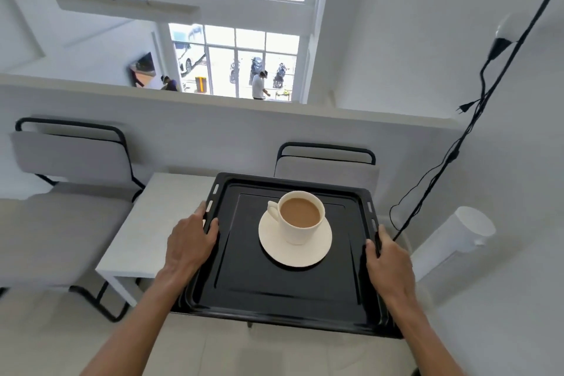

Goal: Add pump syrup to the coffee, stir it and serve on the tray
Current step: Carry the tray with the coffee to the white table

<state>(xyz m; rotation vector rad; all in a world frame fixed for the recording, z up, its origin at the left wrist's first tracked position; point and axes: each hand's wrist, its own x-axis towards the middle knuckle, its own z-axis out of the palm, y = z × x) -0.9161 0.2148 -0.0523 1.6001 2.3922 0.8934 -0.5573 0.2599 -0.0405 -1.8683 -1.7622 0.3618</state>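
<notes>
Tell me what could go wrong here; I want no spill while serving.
The white cup of milky coffee is nearly full, so tilting the black metal tray could slop it. Left hand and right hand grip only the side rims. The black cable hangs near the right hand.

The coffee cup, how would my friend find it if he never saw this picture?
Look for the big black tray that the left hand and the right hand hold by its sides. Near its middle lies a round white saucer, and the coffee cup stands on it. It is the only cup here, white, with its handle pointing left and light brown coffee inside.
</notes>
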